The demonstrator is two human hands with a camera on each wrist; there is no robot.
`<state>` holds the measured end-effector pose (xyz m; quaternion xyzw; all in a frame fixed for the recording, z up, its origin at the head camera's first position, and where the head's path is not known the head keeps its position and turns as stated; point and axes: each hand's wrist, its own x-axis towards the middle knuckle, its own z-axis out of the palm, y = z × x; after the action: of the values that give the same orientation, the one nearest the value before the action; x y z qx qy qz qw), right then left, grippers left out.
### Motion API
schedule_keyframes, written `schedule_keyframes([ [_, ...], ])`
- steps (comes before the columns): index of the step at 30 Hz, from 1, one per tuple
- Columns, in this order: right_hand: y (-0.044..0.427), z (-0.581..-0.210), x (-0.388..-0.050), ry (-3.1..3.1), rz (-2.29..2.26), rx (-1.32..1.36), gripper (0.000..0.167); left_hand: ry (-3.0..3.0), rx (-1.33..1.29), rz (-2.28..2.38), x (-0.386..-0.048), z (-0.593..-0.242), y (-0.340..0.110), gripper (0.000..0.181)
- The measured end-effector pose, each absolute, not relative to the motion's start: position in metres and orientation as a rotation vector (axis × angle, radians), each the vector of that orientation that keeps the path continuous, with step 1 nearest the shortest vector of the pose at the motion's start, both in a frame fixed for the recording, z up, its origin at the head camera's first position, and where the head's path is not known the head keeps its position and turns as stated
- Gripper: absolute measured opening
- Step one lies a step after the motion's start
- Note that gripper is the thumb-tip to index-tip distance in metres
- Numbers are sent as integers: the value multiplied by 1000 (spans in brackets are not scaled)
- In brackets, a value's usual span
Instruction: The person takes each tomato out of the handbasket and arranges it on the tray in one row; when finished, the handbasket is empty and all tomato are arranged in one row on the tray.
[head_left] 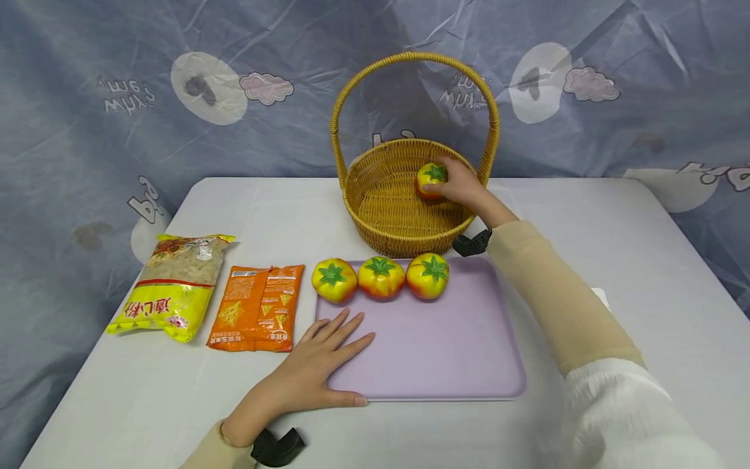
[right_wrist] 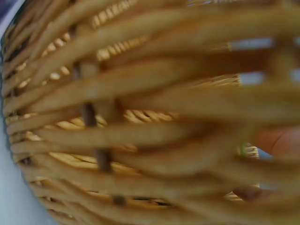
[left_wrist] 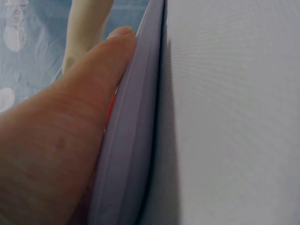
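Observation:
Inside the wicker basket [head_left: 381,228], my right hand [head_left: 463,182] grips a yellow-red toy tomato [head_left: 432,174] with a green star-shaped top, near the basket's right side. In the right wrist view the basket's woven wall [right_wrist: 154,103] hides most of that hand. Three similar tomatoes stand in a row along the back of the lilac tray [head_left: 433,352]: a left one [head_left: 334,281], a middle one [head_left: 381,280] and a right one [head_left: 428,277]. My left hand [head_left: 316,368] rests with spread fingers on the tray's left edge, its thumb [left_wrist: 93,70] along the near rim.
Left of the tray lie an orange snack bag [head_left: 258,309] and a yellow pasta bag [head_left: 176,286]. The basket's tall arched handle [head_left: 415,57] rises behind the tray. A blue-grey printed cloth [head_left: 281,130] hangs behind the white table [head_left: 615,260].

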<state>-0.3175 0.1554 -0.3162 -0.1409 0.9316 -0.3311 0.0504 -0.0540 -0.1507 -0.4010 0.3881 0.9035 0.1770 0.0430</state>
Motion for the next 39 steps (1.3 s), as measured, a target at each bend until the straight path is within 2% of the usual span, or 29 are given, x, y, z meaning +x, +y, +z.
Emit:
schedule_keyframes([
  [9,149,-325,-329,2838,-863,-585,70,2750,1167,538,-54,-400,-150,89],
  [17,147,-314,-316,2876,-986,-599,69,2748,1174,552,-53,-401,-149,89],
  [21,155,-291,-286,2908,-1115,-567,71,2748,1173,557,-52,-401,-149,89],
  [27,174,-275,-209,2926,-1383,-490,68,2785,1172,545,-53,-402,-152,88],
  [33,193,-296,-148,2928,-1466,-476,69,2797,1195,555,-52,-404,-152,87],
  [39,202,-333,-125,2951,-1383,-468,68,2784,1199,562,-53,-404,-150,88],
])
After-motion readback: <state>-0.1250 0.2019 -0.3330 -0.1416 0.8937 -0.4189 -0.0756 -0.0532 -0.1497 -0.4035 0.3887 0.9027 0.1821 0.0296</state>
